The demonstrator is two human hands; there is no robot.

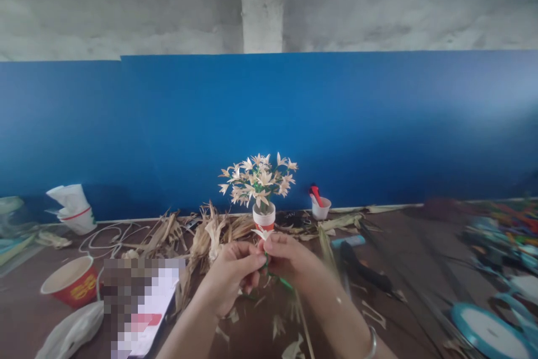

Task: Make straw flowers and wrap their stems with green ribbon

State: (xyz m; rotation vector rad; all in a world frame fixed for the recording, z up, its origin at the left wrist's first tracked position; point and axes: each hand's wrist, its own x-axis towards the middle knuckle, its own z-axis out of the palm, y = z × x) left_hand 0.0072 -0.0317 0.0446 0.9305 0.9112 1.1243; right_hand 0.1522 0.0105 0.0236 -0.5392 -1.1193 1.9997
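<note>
Pale material forms the single flower (263, 233), held upright at near centre, just nearer than the cup (264, 217). Left hand (241, 264) and right hand (289, 255) both pinch at its base, fingertips closed together. Risk: uneven finger pressure could crease a petal; reaching farther could tip the cup. Containers: the cup bears a bouquet (263, 178); far right, a white tub (321, 213) holds a red item (316, 196); far left, a paper cup (82, 222) holds white tissue (69, 197); left, the red bowl's (63, 293) bottom is hidden.
</note>
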